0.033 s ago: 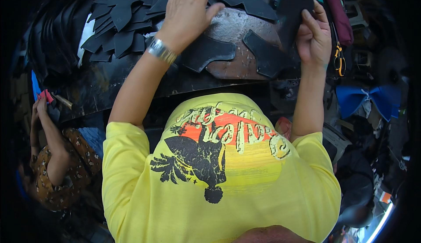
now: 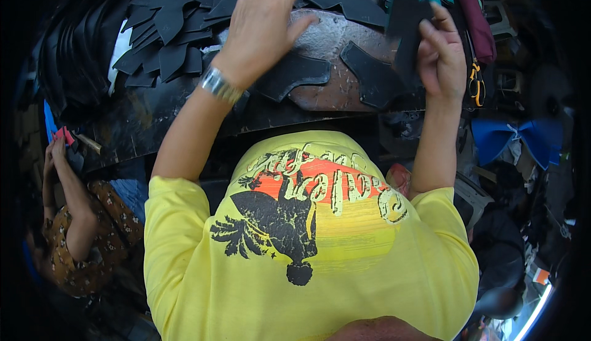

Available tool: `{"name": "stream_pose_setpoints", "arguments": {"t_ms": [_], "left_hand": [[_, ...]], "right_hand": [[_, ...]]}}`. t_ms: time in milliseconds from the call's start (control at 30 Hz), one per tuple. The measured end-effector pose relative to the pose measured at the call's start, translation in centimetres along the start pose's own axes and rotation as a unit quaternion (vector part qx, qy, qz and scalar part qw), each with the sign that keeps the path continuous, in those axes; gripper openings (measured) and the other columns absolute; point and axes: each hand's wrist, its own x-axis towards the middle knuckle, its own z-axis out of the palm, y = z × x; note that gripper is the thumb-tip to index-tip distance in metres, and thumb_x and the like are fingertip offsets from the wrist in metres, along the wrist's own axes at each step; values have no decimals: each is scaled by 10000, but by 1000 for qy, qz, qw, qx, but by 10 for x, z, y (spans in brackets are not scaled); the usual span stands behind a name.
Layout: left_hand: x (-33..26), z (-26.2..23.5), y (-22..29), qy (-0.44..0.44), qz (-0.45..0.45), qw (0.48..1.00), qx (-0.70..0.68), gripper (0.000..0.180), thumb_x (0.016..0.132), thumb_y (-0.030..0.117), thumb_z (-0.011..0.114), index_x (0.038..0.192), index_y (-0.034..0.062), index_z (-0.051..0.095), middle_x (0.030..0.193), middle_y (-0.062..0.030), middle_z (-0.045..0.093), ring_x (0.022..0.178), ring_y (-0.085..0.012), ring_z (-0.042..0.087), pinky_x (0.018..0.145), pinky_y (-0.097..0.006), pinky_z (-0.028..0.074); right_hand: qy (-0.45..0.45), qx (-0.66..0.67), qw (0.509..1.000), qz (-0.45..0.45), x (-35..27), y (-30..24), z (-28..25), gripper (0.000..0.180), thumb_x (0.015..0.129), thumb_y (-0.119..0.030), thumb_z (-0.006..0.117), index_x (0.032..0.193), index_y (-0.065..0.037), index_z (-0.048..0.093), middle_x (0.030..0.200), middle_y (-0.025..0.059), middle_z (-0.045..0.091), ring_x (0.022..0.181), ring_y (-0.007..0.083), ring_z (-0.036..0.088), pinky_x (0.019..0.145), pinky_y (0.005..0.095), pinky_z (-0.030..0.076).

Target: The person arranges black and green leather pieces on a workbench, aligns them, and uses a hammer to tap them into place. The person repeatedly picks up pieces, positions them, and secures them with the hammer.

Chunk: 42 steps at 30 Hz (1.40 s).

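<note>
Between fingers of the right hand, a black piece is pinched; above the surface, heaped with cutouts, fingers of the left hand are spread; leftward, a person is seen.

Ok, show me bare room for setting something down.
Stained board lies bare between the two curved black cutouts, below the heaped black pieces; dark tabletop shows at near left, below that heap. Crowded: the far side and the right, where the right hand holds a dark sheet.
</note>
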Motion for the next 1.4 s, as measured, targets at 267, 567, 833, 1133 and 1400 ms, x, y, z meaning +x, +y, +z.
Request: {"name": "stream_pose_setpoints", "arguments": {"t_ms": [267, 567, 833, 1133, 1400], "left_hand": [[-73, -19, 30, -149, -19, 971, -183, 245, 845, 138, 781, 1077, 77, 731, 1110, -79, 651, 1050, -287, 613, 934, -401, 483], [-71, -13, 34, -119, -109, 932, -324, 177, 978, 164, 683, 1037, 8, 743, 1066, -125, 679, 925, -308, 672, 816, -379, 549], [-74, -26, 35, -173, -128, 918, -334, 237, 924, 211, 776, 924, -13, 697, 1141, -122, 646, 896, -259, 671, 791, -329, 530], [-79, -19, 40, -123, -168, 917, -340, 211, 871, 91, 792, 884, -38, 625, 1110, -161, 592, 853, -291, 651, 732, -370, 532], [-76, -18, 37, -125, -186, 907, -357, 195, 865, 59, 776, 884, -50, 615, 1075, -147, 590, 780, -271, 636, 691, -370, 525]], "right_hand": [[-120, -216, 920, 305, -44, 8, 2, 336, 855, 13, 686, 1188, -18, 654, 1293, 158, 702, 1179, 230, 676, 1038, 343, 525], [-102, -254, 937, 216, -42, 10, 24, 231, 882, -63, 798, 1086, -6, 703, 969, -12, 685, 819, 49, 641, 734, 209, 534], [-54, -444, 884, 140, -46, 33, 46, 215, 907, -138, 779, 1044, 14, 716, 862, 35, 719, 777, 68, 626, 696, 250, 514], [-47, -516, 854, 57, -51, 47, 58, 223, 907, -96, 780, 1093, 4, 709, 935, 16, 710, 769, 53, 595, 685, 220, 495], [-28, -507, 853, 116, -49, 44, 61, 167, 916, -77, 772, 1048, 4, 710, 903, 7, 700, 781, 49, 603, 685, 213, 495]]}}
